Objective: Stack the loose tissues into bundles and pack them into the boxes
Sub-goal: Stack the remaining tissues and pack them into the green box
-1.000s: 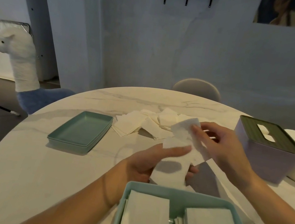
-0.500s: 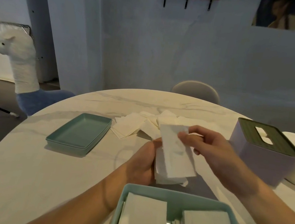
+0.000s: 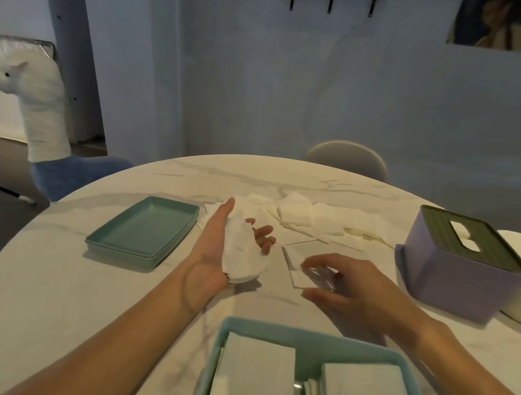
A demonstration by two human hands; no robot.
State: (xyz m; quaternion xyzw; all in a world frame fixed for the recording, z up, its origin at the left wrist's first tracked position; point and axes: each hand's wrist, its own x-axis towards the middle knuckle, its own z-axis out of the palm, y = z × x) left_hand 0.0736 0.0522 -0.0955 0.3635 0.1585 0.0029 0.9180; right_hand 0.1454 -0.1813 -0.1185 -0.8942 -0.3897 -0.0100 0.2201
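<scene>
Bundle: while your left hand (image 3: pixel 213 257) lies palm-up, its fingers (image 3: pixel 263 231) loosely spread, the bundle (image 3: pixel 241 253) rests across it.
Next tissue: flat on the bench (image 3: pixel 47 286), under your right hand (image 3: pixel 349 288), whose curled fingers (image 3: pixel 313 263) touch it.
Method: pinch one corner, lift a single sheet, square its edges on the bundle.
Beyond: loose tissues (image 3: pixel 309 217) past your fingertips; teal box (image 3: pixel 311 336) nearest you.
</scene>
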